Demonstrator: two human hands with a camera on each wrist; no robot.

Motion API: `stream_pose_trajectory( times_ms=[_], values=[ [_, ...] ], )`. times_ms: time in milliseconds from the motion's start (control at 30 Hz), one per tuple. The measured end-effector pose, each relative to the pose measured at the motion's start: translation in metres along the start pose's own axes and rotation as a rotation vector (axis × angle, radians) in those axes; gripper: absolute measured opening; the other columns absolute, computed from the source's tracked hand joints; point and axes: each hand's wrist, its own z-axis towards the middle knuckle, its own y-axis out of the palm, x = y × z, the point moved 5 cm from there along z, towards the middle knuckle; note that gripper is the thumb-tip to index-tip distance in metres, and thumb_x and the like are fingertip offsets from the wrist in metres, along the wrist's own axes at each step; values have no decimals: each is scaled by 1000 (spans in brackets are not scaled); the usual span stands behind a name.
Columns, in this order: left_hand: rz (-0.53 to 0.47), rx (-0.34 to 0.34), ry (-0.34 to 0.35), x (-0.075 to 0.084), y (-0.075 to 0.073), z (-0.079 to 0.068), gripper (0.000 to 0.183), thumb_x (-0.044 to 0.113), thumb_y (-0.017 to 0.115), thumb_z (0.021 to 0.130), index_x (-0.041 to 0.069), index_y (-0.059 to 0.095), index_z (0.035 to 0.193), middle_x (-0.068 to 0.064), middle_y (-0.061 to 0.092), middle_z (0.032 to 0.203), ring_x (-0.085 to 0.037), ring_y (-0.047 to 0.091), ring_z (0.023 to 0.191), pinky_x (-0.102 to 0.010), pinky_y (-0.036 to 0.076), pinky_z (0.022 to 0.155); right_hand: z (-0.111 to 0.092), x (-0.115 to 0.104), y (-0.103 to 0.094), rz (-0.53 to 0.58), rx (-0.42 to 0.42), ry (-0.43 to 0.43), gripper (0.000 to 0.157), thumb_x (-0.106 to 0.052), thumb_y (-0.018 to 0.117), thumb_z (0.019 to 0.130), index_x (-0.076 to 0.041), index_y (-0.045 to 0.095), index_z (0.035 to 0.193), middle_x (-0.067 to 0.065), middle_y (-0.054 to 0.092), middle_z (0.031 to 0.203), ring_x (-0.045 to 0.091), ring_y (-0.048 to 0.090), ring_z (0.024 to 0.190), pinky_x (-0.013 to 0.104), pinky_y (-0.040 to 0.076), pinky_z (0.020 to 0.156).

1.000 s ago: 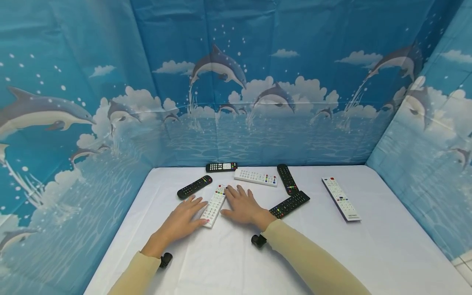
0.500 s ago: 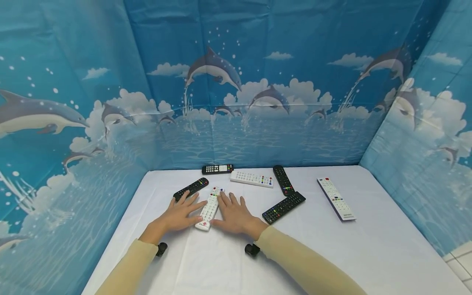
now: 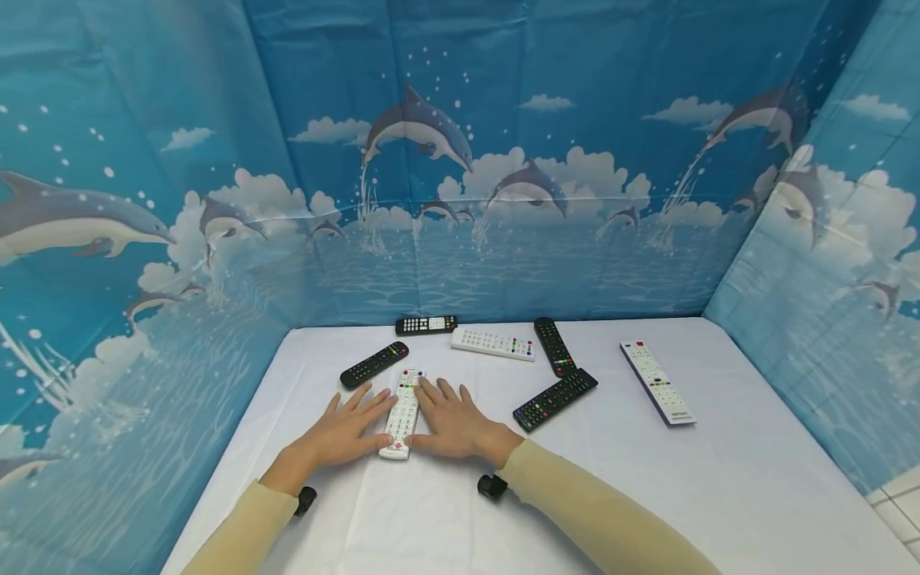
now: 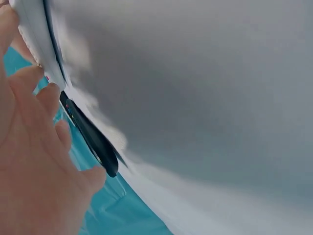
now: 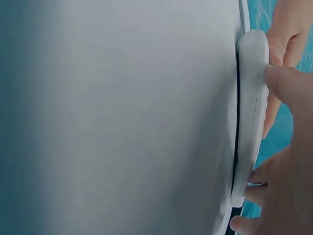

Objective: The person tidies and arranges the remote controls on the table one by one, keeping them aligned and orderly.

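Note:
In the head view a white remote control point(image 3: 402, 417) with coloured buttons lies on the table between both hands, its far end leaning slightly right. On its left side is my left hand point(image 3: 338, 435), fingers spread, the fingertips and thumb at the remote's edge. From the right, my right hand point(image 3: 454, 422) touches the same remote, thumb by the near end and fingers by the far end. The right wrist view has the white remote point(image 5: 252, 115) side-on, with right fingertips at its upper edge. A black remote point(image 4: 93, 137) appears beyond the left hand in the left wrist view.
Several other remotes lie around: a black one point(image 3: 374, 365) at left, another black one point(image 3: 426, 325) and a white one point(image 3: 493, 344) at the back, two black ones touching point(image 3: 555, 401) at right, and a white one point(image 3: 657, 382) farther right. A dolphin-print curtain point(image 3: 460, 263) borders the table.
The white remote between the hands has turned to point more straight away from me and shifted slightly left and nearer. Both hands moved with it; the head view shifted a little.

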Motion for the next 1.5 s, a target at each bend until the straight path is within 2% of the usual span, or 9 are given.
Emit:
stream_pose_trajectory(
  times_ms=[233, 433, 633, 767, 900, 1067, 1167, 1333, 1500],
  values=[
    [36, -30, 17, 14, 11, -14, 80, 68, 34, 101, 20, 21, 163, -1, 21, 167, -28, 10, 154, -68, 14, 114, -19, -8, 1, -40, 13, -43, 98, -79, 32, 93, -10, 18, 162, 9, 14, 168, 39, 16, 151, 69, 19, 113],
    [53, -14, 60, 29, 16, -16, 81, 66, 36, 101, 15, 21, 163, -3, 19, 167, -30, 13, 153, -68, 15, 114, -35, -15, 1, -94, 19, -66, 104, -84, 27, 90, -8, 22, 161, 9, 19, 167, 39, 17, 151, 70, 17, 112],
    [47, -27, 62, 32, 15, -13, 84, 69, 36, 99, 16, 21, 163, 0, 18, 168, -27, 12, 154, -67, 17, 114, -45, -15, -1, -143, 4, -65, 102, -83, 27, 91, -11, 22, 162, 6, 18, 167, 38, 15, 151, 68, 15, 114],
    [43, -42, 42, 30, 14, -14, 87, 73, 35, 98, 17, 20, 163, 1, 16, 168, -26, 10, 154, -66, 18, 115, -43, -16, -5, -105, 11, -84, 98, -80, 30, 93, -10, 23, 161, 6, 21, 166, 39, 17, 151, 69, 16, 114],
    [37, -38, 22, 25, 10, -16, 89, 75, 35, 96, 18, 18, 163, 2, 15, 168, -25, 9, 154, -65, 18, 115, -31, -14, -7, -79, 1, -97, 98, -81, 31, 93, -12, 24, 161, 5, 23, 166, 38, 20, 150, 69, 19, 113],
    [15, -18, 12, 18, 8, -16, 91, 75, 37, 96, 16, 19, 163, 0, 18, 167, -27, 10, 154, -65, 20, 115, -18, -7, -9, -65, -20, -88, 97, -82, 33, 91, -19, 20, 163, 2, 19, 167, 35, 19, 151, 67, 20, 114],
    [-15, -9, 13, 14, 6, -17, 91, 73, 41, 96, 14, 21, 162, -3, 21, 166, -28, 11, 153, -65, 21, 114, -14, -8, -6, -41, -28, -98, 99, -84, 32, 90, -19, 18, 163, 3, 17, 168, 36, 18, 151, 67, 19, 114],
    [-88, -9, 9, 9, -1, -26, 89, 68, 50, 95, 15, 25, 162, -4, 24, 166, -30, 13, 153, -67, 20, 114, -10, -18, -1, -43, -13, -109, 101, -85, 31, 89, -17, 19, 163, 3, 18, 167, 34, 19, 151, 67, 19, 113],
    [-150, -11, -27, -5, -4, -42, 91, 69, 57, 91, 19, 27, 162, -1, 26, 165, -30, 13, 153, -68, 20, 113, -6, -40, -1, -85, 43, -153, 101, -86, 32, 88, -16, 26, 161, 3, 26, 165, 31, 27, 148, 67, 23, 112]
  ],
)
